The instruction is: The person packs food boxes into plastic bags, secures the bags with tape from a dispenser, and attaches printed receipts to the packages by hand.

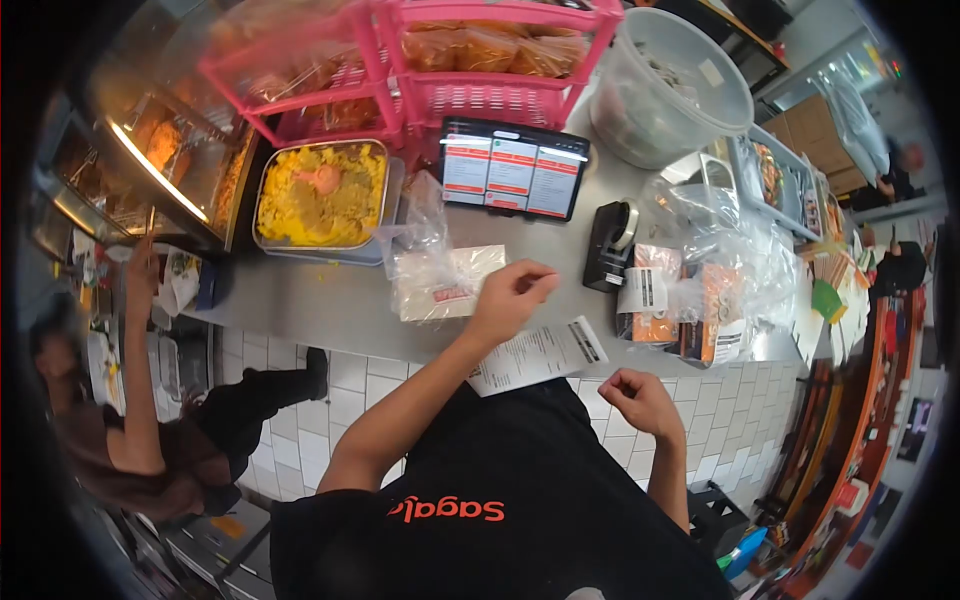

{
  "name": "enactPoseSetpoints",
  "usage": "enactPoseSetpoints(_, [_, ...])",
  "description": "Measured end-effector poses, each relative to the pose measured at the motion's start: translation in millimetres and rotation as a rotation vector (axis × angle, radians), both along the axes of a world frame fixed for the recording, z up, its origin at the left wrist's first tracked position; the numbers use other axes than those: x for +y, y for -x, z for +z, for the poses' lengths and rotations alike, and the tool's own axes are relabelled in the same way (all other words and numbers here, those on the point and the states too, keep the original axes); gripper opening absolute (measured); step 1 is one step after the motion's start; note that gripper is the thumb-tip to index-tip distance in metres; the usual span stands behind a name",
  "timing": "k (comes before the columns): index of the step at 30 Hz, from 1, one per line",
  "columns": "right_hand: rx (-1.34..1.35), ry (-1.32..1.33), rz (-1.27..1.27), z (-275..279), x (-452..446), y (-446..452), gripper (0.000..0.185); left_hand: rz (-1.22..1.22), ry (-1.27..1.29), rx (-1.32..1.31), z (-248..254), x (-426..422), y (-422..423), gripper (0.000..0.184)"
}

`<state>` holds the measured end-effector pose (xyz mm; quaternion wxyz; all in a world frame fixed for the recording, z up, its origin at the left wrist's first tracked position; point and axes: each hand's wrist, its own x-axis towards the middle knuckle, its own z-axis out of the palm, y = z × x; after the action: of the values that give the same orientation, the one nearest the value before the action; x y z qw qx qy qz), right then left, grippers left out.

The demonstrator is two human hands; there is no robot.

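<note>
My left hand (512, 298) is over the steel counter, its fingers curled in and the thumb drawn close. Whether anything small is between them I cannot make out. Just left of it lies a pale box (450, 283) in a clear plastic bag. A printed receipt (540, 357) lies below this hand, over the counter's front edge. My right hand (645, 403) is nearer my body, in front of the counter, with fingers bent and tips pinched together; anything held there is too small to see. A black tape dispenser (606, 250) stands between the pale box and bagged orange-and-black boxes (655, 300).
A tablet (515, 168) with order tickets stands behind. A metal tray (320, 195) of yellow food sits left, near pink racks (480, 100) of bagged sauce. A clear tub (670, 90) is at the back right. Another person (150, 430) works at the left.
</note>
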<state>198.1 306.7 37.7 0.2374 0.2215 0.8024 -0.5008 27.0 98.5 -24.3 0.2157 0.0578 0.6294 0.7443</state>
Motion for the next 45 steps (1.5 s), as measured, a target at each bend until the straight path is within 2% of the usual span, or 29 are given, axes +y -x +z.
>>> enactPoseSetpoints(3, [0.051,-0.008,0.363,20.6,-18.4,53.7,0.023,0.318,-0.050,-0.041,13.1,-72.7,-28.5,0.016])
enactPoseSetpoints(5, [0.160,-0.048,0.568,14.7,-35.4,85.7,0.024,0.553,-0.036,-0.109,-5.8,-108.3,-47.3,0.017])
enactPoseSetpoints(6, [0.206,-0.101,0.602,9.2,-46.8,101.1,0.025,0.555,-0.042,-0.111,-16.9,-121.6,-49.4,0.017])
enactPoseSetpoints(9, [0.386,-0.258,0.631,-26.7,-75.1,139.9,0.025,0.779,0.047,-0.122,-52.2,-141.4,-52.3,0.019])
enactPoseSetpoints(11, [0.393,-0.332,0.632,-57.9,-83.1,163.3,0.027,0.897,0.292,-0.057,-73.0,-144.3,-37.1,0.023])
enactPoseSetpoints(12, [0.402,-0.400,0.612,-72.1,-87.2,170.0,0.029,0.914,0.291,-0.057,-79.1,-144.9,-35.3,0.023])
enactPoseSetpoints(13, [0.413,-0.399,0.628,-85.4,-87.5,174.5,0.029,0.903,0.287,-0.109,-83.0,-143.2,-31.5,0.024])
enactPoseSetpoints(15, [0.257,-0.307,0.563,-101.9,-81.5,184.3,0.034,0.905,0.275,-0.155,-96.2,-143.5,-25.6,0.026])
enactPoseSetpoints(16, [0.264,-0.309,0.568,-98.9,-80.2,189.7,0.034,0.912,0.271,-0.151,-96.4,-147.1,-22.6,0.026])
enactPoseSetpoints(18, [0.085,-0.229,0.510,-95.5,-73.1,190.3,0.035,0.816,0.074,-0.362,-97.7,-155.1,-23.0,0.023])
enactPoseSetpoints(19, [0.085,-0.235,0.496,-93.9,-70.1,194.3,0.035,0.800,0.070,-0.360,-99.2,-157.2,-20.6,0.023])
enactPoseSetpoints(21, [-0.157,-0.064,0.360,-92.8,-66.1,195.7,0.036,0.761,0.044,-0.464,-99.9,-162.6,-19.6,0.025])
enactPoseSetpoints(22, [-0.150,-0.066,0.336,-95.9,-64.1,193.1,0.036,0.737,0.043,-0.456,-98.0,-164.8,-18.5,0.025])
enactPoseSetpoints(24, [-0.189,0.306,0.223,-114.1,-60.1,188.1,0.035,0.659,0.138,-0.492,-94.0,-169.3,-18.8,0.030])
enactPoseSetpoints(26, [-0.214,0.409,0.157,-135.5,-58.7,178.3,0.032,0.619,0.190,-0.504,-104.6,-175.0,-18.5,0.032])
enactPoseSetpoints(28, [-0.196,0.635,0.049,-152.6,-56.6,169.2,0.035,0.559,0.178,-0.538,-113.1,-181.3,-17.5,0.032])
enactPoseSetpoints(30, [-0.141,0.611,0.018,-155.7,-57.2,164.4,0.028,0.545,0.194,-0.538,-122.9,-185.6,-15.5,0.030])
enactPoseSetpoints(32, [-0.043,0.529,0.020,-150.9,-63.0,159.7,0.029,0.586,0.355,-0.415,-119.2,-182.9,-13.9,0.028])
enactPoseSetpoints(33, [-0.011,0.509,-0.042,-147.1,-66.2,157.5,0.034,0.556,0.348,-0.392,-115.9,-181.1,-15.3,0.028])
enactPoseSetpoints(35, [0.041,0.488,-0.101,-133.3,-80.1,158.9,0.040,0.726,0.674,0.208,-108.6,-177.8,-12.7,0.035])
enactPoseSetpoints(36, [0.165,0.318,-0.042,-122.1,-93.1,156.0,0.048,0.717,0.668,0.223,-98.5,-170.9,-9.3,0.035])
enactPoseSetpoints(37, [0.277,0.147,0.012,-117.7,-104.7,152.7,0.057,0.594,0.652,0.192,-86.7,-162.2,-12.9,0.041])
enactPoseSetpoints(38, [0.280,0.148,-0.002,-122.4,-114.9,153.2,0.057,0.470,0.638,0.158,-80.3,-156.9,-14.9,0.048])
enactPoseSetpoints(40, [0.314,-0.132,0.006,-130.3,-127.6,159.9,0.082,0.459,0.613,0.225,-92.5,-152.5,-9.0,0.049])
enactPoseSetpoints(41, [0.354,-0.112,-0.018,-132.0,-127.2,161.2,0.069,0.459,0.589,0.283,-99.2,-150.6,-6.6,0.051])
enactPoseSetpoints(42, [0.358,-0.109,-0.031,-133.2,-121.7,161.6,0.069,0.458,0.566,0.342,-104.8,-151.4,-5.2,0.053])
enactPoseSetpoints(43, [0.362,-0.049,-0.022,-136.1,-111.7,161.6,0.058,0.448,0.568,0.350,-103.4,-151.5,-4.8,0.053])
enactPoseSetpoints(44, [0.361,0.014,-0.013,-136.3,-102.9,156.8,0.048,0.466,0.627,0.197,-102.1,-153.5,-8.0,0.050])
enactPoseSetpoints(45, [0.436,-0.065,-0.074,-136.6,-92.5,147.0,0.039,0.483,0.686,0.042,-101.4,-155.2,-12.4,0.047])
